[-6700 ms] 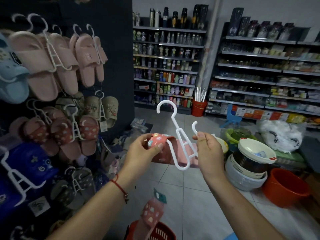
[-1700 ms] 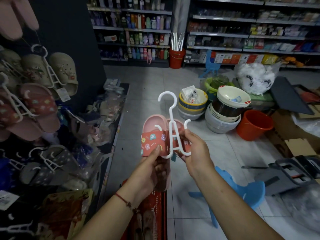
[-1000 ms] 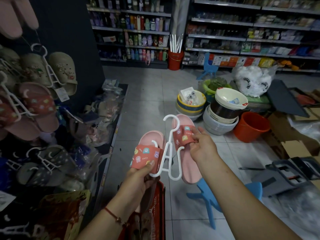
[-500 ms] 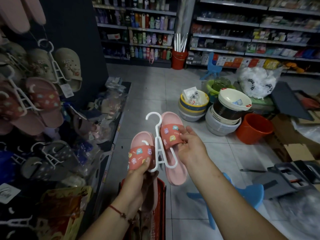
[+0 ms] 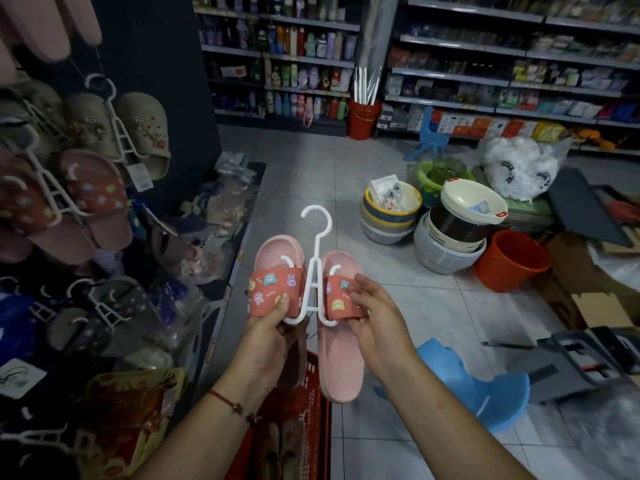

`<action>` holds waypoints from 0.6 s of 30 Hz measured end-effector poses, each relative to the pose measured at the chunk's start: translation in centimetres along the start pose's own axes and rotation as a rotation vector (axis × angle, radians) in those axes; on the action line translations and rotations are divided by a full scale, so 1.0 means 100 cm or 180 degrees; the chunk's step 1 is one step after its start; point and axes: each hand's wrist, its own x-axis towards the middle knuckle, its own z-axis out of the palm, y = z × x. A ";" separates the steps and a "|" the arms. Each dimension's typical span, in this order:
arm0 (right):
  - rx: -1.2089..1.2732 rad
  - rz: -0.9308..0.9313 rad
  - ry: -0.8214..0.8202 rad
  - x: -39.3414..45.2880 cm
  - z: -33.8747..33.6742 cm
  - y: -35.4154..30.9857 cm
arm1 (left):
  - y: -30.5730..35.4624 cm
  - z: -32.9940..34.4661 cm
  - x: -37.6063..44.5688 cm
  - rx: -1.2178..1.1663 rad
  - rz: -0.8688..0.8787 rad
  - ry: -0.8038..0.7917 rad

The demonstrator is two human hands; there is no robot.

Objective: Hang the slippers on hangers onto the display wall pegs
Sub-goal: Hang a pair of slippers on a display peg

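A pair of pink slippers with red cartoon-print straps sits on a white plastic hanger (image 5: 314, 271), hook pointing up, held in front of me above the floor. My left hand (image 5: 268, 336) grips the left slipper (image 5: 275, 289) by its strap. My right hand (image 5: 375, 320) grips the strap of the right slipper (image 5: 341, 358), whose sole hangs down. The dark display wall (image 5: 149, 57) stands to my left, with other slippers on white hangers (image 5: 114, 129) hung on its pegs.
A red basket (image 5: 304, 424) with more slippers sits below my hands. A blue plastic stool (image 5: 485, 389) stands at the lower right. Stacked basins (image 5: 450, 233) and an orange bucket (image 5: 510, 261) stand on the tiled floor. Packaged goods pile along the wall's base (image 5: 214, 220).
The right slipper has been slid onto the hanger's right arm, so both slippers now sit level side by side. The hanger has come upright and my right hand has settled on the strap.
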 end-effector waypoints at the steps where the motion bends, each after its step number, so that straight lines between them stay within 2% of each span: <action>1: -0.0162 -0.0044 -0.0085 -0.002 -0.003 -0.001 | -0.001 0.000 0.000 0.0009 0.0026 -0.0028; 4: -0.1003 -0.0169 -0.0374 -0.011 -0.014 -0.007 | -0.002 0.003 -0.002 0.0059 0.0075 -0.0087; 6: -0.1931 -0.0254 -0.0527 -0.018 -0.021 -0.016 | -0.003 0.005 -0.006 0.0114 0.0046 -0.0127; 9: -0.3568 -0.0624 -0.0424 -0.024 -0.025 -0.031 | -0.005 0.009 -0.014 0.0279 0.0008 -0.0213; 10: -0.3832 -0.0799 -0.0356 -0.022 -0.025 -0.035 | -0.005 0.010 -0.017 0.0340 0.0018 -0.0238; 12: -0.3664 -0.0974 -0.0256 -0.017 -0.018 -0.044 | -0.004 0.013 -0.024 0.0381 0.0083 -0.0282; 16: -0.2427 -0.0328 -0.0459 -0.005 0.011 -0.052 | -0.004 0.015 -0.035 0.0412 0.0122 -0.0306; 18: -0.2148 -0.0216 -0.0466 0.001 0.019 -0.051 | -0.005 0.014 -0.043 0.0502 0.0086 -0.0296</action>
